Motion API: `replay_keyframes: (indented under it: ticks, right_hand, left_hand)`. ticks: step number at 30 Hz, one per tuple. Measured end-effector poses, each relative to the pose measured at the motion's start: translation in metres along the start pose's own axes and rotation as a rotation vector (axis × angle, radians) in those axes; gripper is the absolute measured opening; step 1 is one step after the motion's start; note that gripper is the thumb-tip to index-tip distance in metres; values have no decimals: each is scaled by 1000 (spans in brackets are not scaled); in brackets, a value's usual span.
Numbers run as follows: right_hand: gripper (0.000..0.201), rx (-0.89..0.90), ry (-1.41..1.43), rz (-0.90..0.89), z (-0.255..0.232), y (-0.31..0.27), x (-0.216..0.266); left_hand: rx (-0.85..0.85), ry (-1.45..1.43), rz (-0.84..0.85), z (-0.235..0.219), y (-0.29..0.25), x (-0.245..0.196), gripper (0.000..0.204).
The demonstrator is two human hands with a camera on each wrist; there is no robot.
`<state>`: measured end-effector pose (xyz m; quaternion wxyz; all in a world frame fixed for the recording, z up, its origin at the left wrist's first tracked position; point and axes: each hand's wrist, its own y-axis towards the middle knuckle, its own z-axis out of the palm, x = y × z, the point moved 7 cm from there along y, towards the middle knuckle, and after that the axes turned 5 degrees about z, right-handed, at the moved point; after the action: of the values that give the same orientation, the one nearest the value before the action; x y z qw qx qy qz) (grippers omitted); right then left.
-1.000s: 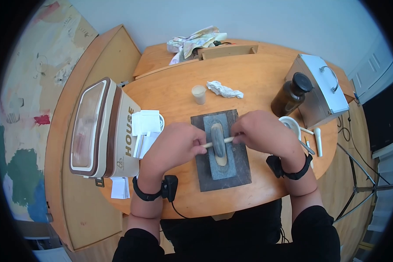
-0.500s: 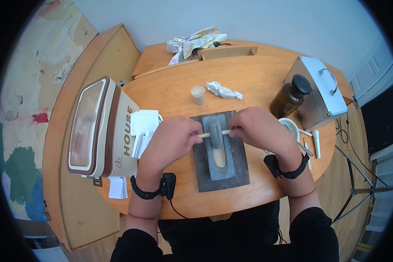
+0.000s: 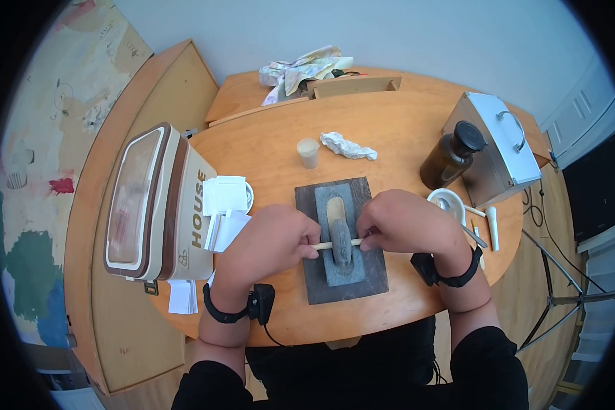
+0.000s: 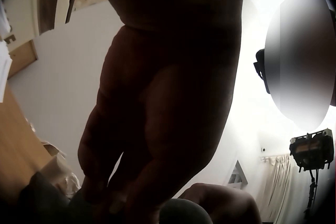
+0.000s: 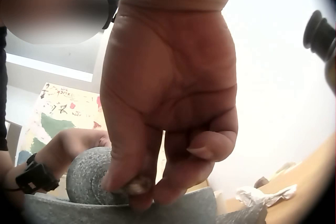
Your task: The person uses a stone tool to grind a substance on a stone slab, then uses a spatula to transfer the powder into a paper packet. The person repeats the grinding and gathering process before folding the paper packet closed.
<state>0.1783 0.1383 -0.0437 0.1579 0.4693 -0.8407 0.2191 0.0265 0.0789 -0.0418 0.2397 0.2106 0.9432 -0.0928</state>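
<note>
A grey stone grinding wheel stands on edge in the near part of a long stone trough, with pale powder showing in the groove beyond it. A wooden axle runs through the wheel. My left hand pinches the axle's left end between thumb and fingers; in the left wrist view that hand is mostly dark. On the other side my right hand pinches the right end, and the right wrist view shows its fingers around the axle tip, close over the trough wall.
A dark board lies under the trough. Beyond it are a cup and crumpled tissue. To the right stand a brown jar, metal case, white bowl and pestle; to the left, a box and paper slips.
Both hands moved the wheel along the trough, first away to the far end, then back toward the body to the near end. Their grip on the axle stayed the same.
</note>
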Motion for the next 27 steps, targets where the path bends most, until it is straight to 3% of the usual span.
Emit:
replay_keyframes:
  ticks: [3, 5, 10, 13, 18, 20, 22, 27]
  right_hand:
    - [13, -28, 21, 16, -2, 2, -3]
    - [13, -55, 46, 39, -4, 4, -7]
    - [12, -332, -27, 56, -15, 12, -18]
    - [12, -347, -58, 65, -21, 11, -14]
    - [12, -306, -23, 24, -16, 9, -13]
    - [13, -259, -12, 26, -15, 6, -9]
    - [13, -32, 14, 18, -1, 5, -3]
    - [13, -65, -36, 15, -1, -1, 3]
  left_hand:
    - [-15, 21, 27, -1, 0, -2, 17]
    - [-53, -58, -68, -2, 2, 10, 16]
    - [-220, 86, -45, -14, 8, 17, 15]
    - [-247, 94, -64, -17, 8, 19, 15]
    - [-203, 70, -55, -13, 7, 16, 16]
    - [-90, -16, -55, -5, 5, 12, 17]
    - [-40, 7, -25, -2, 2, 4, 17]
    - [21, 16, 41, 3, 0, -2, 17]
